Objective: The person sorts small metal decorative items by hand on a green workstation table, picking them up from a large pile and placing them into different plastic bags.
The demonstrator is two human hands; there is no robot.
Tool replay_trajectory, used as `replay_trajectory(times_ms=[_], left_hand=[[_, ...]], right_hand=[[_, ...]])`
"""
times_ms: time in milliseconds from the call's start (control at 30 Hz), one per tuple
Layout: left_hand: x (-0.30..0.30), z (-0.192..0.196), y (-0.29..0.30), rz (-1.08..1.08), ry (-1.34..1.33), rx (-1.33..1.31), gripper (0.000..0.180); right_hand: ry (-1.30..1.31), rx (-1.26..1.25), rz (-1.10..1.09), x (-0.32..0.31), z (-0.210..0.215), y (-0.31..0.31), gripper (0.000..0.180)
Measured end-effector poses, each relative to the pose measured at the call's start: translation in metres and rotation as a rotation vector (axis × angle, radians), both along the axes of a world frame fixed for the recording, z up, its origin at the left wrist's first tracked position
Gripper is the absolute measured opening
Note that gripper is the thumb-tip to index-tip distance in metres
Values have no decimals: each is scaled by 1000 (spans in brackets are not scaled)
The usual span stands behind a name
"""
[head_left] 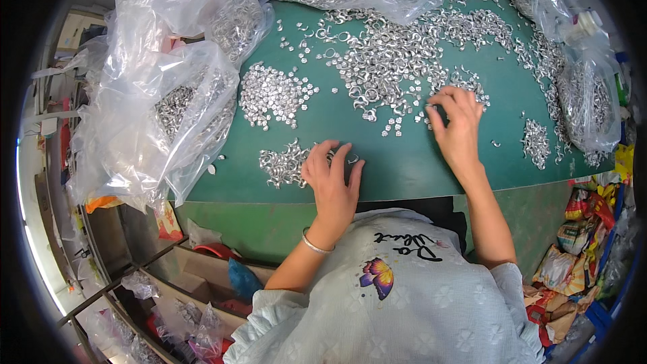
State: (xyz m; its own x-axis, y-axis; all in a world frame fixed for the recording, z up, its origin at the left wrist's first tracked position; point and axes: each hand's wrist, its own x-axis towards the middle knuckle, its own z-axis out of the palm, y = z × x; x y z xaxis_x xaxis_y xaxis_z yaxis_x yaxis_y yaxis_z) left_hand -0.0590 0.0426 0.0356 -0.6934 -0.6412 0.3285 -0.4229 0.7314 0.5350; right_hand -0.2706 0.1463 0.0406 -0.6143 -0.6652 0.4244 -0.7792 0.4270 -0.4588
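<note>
Both hands, left [331, 178] and right [459, 125], arch over the smooth green bench [411, 172], fingers bent. The left grip curls beside small, shiny, curved metal pieces [280, 166] near the front edge; the right, farther in, meets a broad heap of silvery pieces [381, 61]. Whether either pinches anything, I cannot tell. Crinkled clear plastic [128, 121] covers the left edge.

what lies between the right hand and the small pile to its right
The head view shows one small silvery piece between the right hand and that pile, on otherwise bare green tabletop.
</note>
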Motion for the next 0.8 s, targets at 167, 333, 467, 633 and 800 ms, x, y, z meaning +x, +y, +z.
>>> replay_trajectory(times_ms=[167,333,467,633,800], left_hand=[[9,1,1,6,-34,39,46],[8,-3,3,-35,70,67,43],[-3,1,10,-198,-5,87,36],[-11,-8,-3,-131,8,42,20],[3,-15,-16,-39,10,1,19]], right_hand=[[-142,-84,153,34,6,5,11],[-238,-18,399,81,-1,-15,17],[-123,-116,168,31,0,0,22],[75,231,-144,-32,-8,26,46],[34,306,111,5,-7,28,53]])
